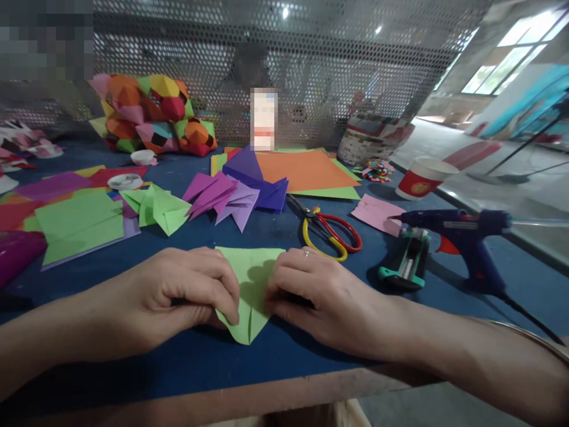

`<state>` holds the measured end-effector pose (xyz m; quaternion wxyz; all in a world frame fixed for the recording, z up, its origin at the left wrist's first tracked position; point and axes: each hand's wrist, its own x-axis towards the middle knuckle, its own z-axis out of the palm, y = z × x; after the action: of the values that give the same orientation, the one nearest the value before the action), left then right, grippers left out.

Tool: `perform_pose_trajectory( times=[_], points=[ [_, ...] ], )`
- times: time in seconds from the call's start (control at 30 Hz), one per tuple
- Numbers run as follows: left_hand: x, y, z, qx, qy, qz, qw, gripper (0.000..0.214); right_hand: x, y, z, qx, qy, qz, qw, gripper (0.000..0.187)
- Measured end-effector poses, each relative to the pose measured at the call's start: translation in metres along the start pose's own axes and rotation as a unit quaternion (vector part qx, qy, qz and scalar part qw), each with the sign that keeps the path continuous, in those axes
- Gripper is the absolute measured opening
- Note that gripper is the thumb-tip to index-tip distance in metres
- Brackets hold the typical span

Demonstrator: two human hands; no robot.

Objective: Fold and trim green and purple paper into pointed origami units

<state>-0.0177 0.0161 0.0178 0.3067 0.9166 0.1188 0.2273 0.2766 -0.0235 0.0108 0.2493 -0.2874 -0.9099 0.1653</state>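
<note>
A light green folded paper [252,279] lies on the blue table [284,356] near the front edge, its point toward me. My left hand [178,296] presses on its left side with fingers curled and pinched on the paper. My right hand [311,290], wearing a ring, grips the right side with fingers closed on a fold. Both hands touch the paper; its middle shows between them.
Folded green pieces [157,207] and purple pieces [231,196] lie behind. Red-and-yellow scissors [329,231], a blue glue gun [462,237], a green stapler-like tool [406,261], a red paper cup [422,177], an orange sheet [302,169], tape rolls [125,181] and a colourful paper ball [151,115] stand around.
</note>
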Motion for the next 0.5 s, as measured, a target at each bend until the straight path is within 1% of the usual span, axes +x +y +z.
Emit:
perform_pose_trajectory(
  times=[0.13, 0.27, 0.33, 0.43, 0.5],
  points=[
    [0.003, 0.000, 0.006, -0.029, 0.017, -0.032, 0.999, 0.024, 0.000, 0.001, 0.001, 0.023, -0.002, -0.013, 1.000, 0.017],
    [0.005, 0.002, 0.014, -0.033, 0.055, -0.098, 0.993, 0.019, -0.001, 0.002, 0.003, 0.066, 0.006, -0.042, 0.997, 0.017],
    [0.007, 0.005, 0.017, -0.026, 0.067, -0.127, 0.989, 0.018, -0.001, 0.002, 0.005, 0.086, 0.003, -0.032, 0.996, 0.015],
    [0.013, 0.012, 0.019, 0.000, 0.063, -0.168, 0.984, 0.023, -0.001, 0.002, 0.006, 0.100, 0.001, -0.018, 0.995, 0.013],
    [0.016, 0.016, 0.021, 0.026, 0.069, -0.182, 0.980, 0.025, 0.000, 0.002, 0.006, 0.104, 0.001, -0.014, 0.995, 0.012]
  ],
)
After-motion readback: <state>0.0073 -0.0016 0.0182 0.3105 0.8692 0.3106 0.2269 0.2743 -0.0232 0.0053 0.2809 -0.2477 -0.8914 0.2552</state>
